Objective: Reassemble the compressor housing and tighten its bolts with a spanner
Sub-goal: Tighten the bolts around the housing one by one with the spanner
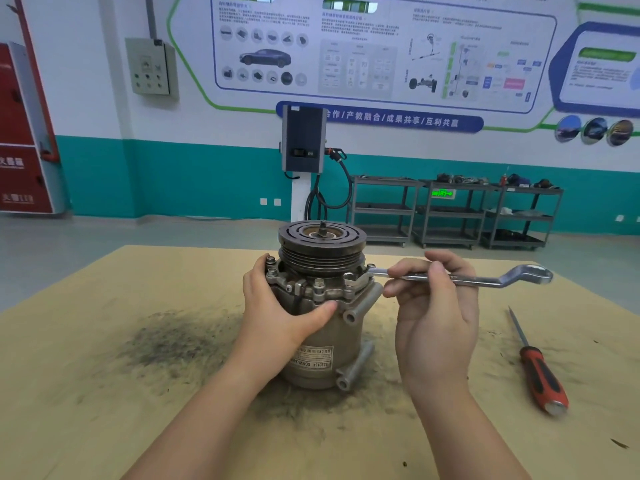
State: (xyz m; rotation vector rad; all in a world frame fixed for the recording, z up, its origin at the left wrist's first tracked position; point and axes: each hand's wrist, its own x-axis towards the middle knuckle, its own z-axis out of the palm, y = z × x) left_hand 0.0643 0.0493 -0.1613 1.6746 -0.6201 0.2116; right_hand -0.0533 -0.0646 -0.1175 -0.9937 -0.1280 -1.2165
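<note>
Left hand point(277, 306) gripped the compressor point(318, 306), right hand point(429, 299) pinched the spanner point(460, 277) on a bolt point(349, 276), screwdriver point(536, 368) lay right on the worktop point(104, 375)

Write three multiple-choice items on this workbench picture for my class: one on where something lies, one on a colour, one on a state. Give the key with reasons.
1. Where does the screwdriver lie?
A. On the table, to the right of the compressor
B. On top of the pulley
C. In the left hand

2. What colour is the screwdriver's handle?
A. Blue
B. Red and black
C. Yellow

3. What is the right hand doing?
A. Resting flat on the table
B. Holding the spanner's shaft
C. Lifting the compressor

Key: 1 A, it lies on the table right of the compressor, untouched. 2 B, the handle shows red with black. 3 B, its fingers grip the spanner, whose near end sits at a bolt on the housing's right, while the left hand holds the body.
</note>
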